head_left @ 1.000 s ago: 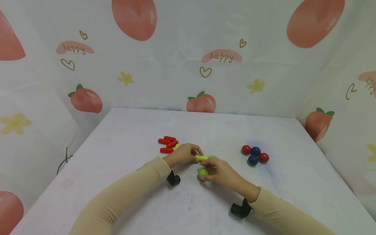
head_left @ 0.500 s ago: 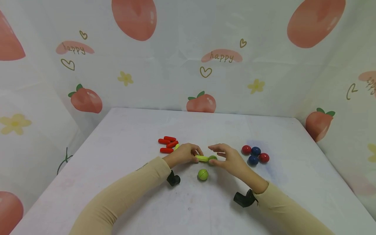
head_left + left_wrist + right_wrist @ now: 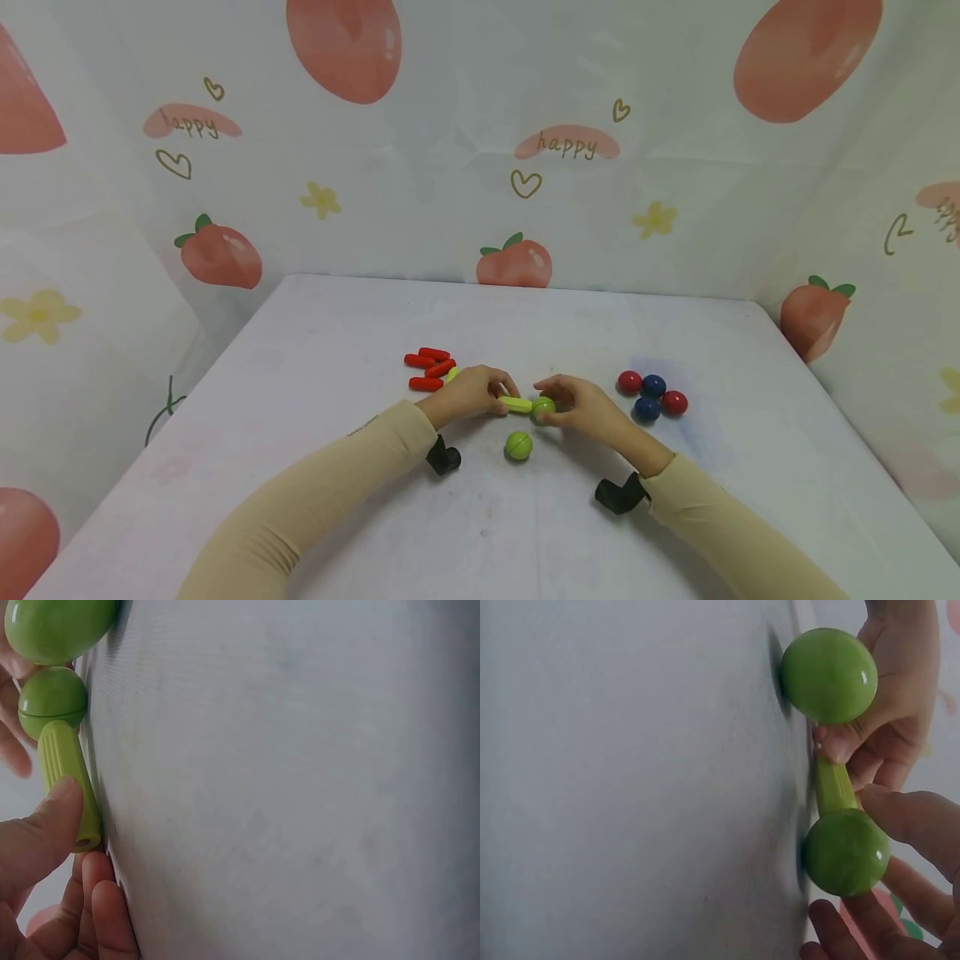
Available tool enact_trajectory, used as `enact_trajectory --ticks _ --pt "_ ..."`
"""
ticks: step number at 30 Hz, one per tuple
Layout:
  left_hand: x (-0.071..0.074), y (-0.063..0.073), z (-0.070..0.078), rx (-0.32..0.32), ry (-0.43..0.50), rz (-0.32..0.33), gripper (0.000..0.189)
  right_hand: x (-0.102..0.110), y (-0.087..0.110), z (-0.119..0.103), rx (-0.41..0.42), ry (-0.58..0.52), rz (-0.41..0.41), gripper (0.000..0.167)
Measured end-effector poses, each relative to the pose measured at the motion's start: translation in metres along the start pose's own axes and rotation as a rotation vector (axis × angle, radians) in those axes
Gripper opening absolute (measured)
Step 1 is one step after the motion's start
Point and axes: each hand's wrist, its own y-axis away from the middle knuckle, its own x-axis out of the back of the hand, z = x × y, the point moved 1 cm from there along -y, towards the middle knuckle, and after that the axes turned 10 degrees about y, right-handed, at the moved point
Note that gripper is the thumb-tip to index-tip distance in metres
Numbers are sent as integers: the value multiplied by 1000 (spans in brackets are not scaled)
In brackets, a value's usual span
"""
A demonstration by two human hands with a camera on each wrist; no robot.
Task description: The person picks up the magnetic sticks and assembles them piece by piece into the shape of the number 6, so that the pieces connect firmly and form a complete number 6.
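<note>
My left hand pinches the end of a short yellow-green ribbed stick; a small hole shows in that end in the left wrist view. A glossy green ball meets the stick's other end; whether they are joined I cannot tell. Around this ball curl the thumb and fingers of my right hand, the thumb close to where ball and stick meet. A second green ball lies loose on the table, nearer the person; it looks large in the left wrist view.
Several red sticks lie beyond the left hand, with a yellow-green piece partly hidden by it. Red balls and blue balls cluster at right on the white table. A patterned cloth hangs behind.
My right hand has left the nearer green ball and moved away from the person, up to the ball at the stick's end, its fingers closing round it. The left hand stays put.
</note>
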Motion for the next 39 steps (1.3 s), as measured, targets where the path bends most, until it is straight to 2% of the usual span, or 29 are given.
enact_trajectory --ticks 8,22,33,39 --pt "0 -2 0 -2 -14 1 18 1 -5 9 30 15 -37 43" --pt "-1 -2 1 -1 -19 1 18 2 -7 9 4 15 -52 38" --pt "1 -3 -5 5 47 -33 24 3 -7 8 -11 12 -63 37" --pt "8 4 0 36 100 -52 31 3 -6 7 19 9 -63 36"
